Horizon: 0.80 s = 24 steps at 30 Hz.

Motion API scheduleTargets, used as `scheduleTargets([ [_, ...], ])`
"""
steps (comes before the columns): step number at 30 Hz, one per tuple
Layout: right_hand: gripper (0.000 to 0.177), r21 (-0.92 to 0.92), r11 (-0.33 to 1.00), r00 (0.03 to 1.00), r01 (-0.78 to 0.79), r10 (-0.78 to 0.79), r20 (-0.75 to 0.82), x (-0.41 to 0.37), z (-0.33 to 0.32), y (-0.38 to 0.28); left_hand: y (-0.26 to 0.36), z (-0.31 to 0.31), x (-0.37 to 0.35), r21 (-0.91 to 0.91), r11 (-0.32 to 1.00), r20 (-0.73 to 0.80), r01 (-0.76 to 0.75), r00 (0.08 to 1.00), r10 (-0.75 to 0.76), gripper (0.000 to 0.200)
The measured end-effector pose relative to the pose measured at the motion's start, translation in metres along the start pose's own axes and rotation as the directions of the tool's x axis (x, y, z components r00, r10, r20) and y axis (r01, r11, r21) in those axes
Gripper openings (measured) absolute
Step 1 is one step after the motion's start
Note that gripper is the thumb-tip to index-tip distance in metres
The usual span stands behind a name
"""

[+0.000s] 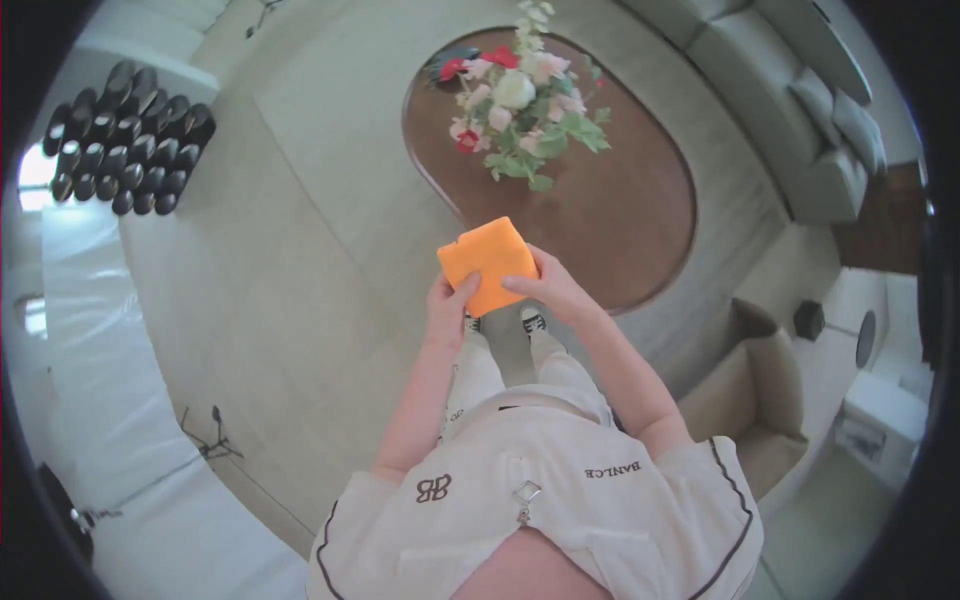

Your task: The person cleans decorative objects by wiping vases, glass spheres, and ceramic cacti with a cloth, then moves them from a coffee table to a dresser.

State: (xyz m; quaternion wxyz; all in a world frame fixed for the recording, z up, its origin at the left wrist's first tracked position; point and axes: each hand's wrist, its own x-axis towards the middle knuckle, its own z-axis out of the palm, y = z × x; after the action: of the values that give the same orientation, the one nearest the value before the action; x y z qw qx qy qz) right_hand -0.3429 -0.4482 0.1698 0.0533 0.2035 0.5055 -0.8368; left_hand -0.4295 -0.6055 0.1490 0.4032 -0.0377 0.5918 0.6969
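A folded orange cloth [492, 262] is held out in front of my body, roughly square with a small notch at its upper left edge. My left hand [447, 308] grips its lower left side, thumb lying on top. On the other side, my right hand [552, 285] pinches the right edge, its thumb also across the top face. The fingers of both hands are mostly hidden beneath the cloth. Below the cloth, my two shoes [533, 320] show on the floor.
Ahead stands a brown rounded table [610, 240] with a flower bouquet [520, 100] on it. A grey sofa [760, 90] is at the upper right, a beige armchair [750, 400] at the lower right. A black cylinder rack [130, 140] and a small tripod [212, 440] are to the left.
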Motion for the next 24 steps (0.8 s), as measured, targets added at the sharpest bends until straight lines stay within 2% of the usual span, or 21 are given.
scheduleTargets([
  [3, 0.051, 0.023, 0.999, 0.984, -0.037, 0.04, -0.173, 0.003, -0.001, 0.016, -0.002, -0.001, 0.016, 0.113, 0.992, 0.088, 0.065, 0.993, -0.075, 0.03],
  [6, 0.052, 0.196, 0.98, 0.958, -0.035, 0.088, -0.273, 0.004, 0.0, 0.044, -0.003, -0.004, 0.03, 0.203, 0.973, 0.162, 0.107, 0.977, -0.141, 0.028],
  [9, 0.038, 0.311, 0.95, 0.897, 0.023, 0.118, -0.426, 0.004, 0.009, 0.073, -0.009, -0.015, 0.045, 0.339, 0.929, 0.239, 0.147, 0.942, -0.236, 0.035],
  [12, 0.032, 0.345, 0.933, 0.781, 0.104, 0.138, -0.609, 0.005, 0.006, 0.108, -0.028, -0.033, 0.058, 0.432, 0.889, 0.271, 0.154, 0.918, -0.291, 0.039],
  [14, 0.033, 0.387, 0.907, 0.628, 0.167, 0.205, -0.751, 0.006, -0.007, 0.141, -0.047, -0.054, 0.067, 0.507, 0.839, 0.208, 0.198, 0.916, -0.342, 0.04],
  [16, 0.032, 0.414, 0.889, 0.506, 0.196, 0.27, -0.819, 0.001, -0.023, 0.168, -0.068, -0.077, 0.073, 0.576, 0.783, 0.17, 0.236, 0.902, -0.397, 0.04],
  [20, 0.031, 0.418, 0.881, 0.276, 0.222, 0.354, -0.894, -0.009, -0.061, 0.219, -0.101, -0.119, 0.081, 0.733, 0.61, 0.076, 0.301, 0.855, -0.513, 0.04],
  [24, 0.029, 0.384, 0.903, 0.113, 0.194, 0.368, -0.923, -0.018, -0.108, 0.268, -0.127, -0.14, 0.08, 0.828, 0.476, 0.014, 0.297, 0.837, -0.547, 0.043],
])
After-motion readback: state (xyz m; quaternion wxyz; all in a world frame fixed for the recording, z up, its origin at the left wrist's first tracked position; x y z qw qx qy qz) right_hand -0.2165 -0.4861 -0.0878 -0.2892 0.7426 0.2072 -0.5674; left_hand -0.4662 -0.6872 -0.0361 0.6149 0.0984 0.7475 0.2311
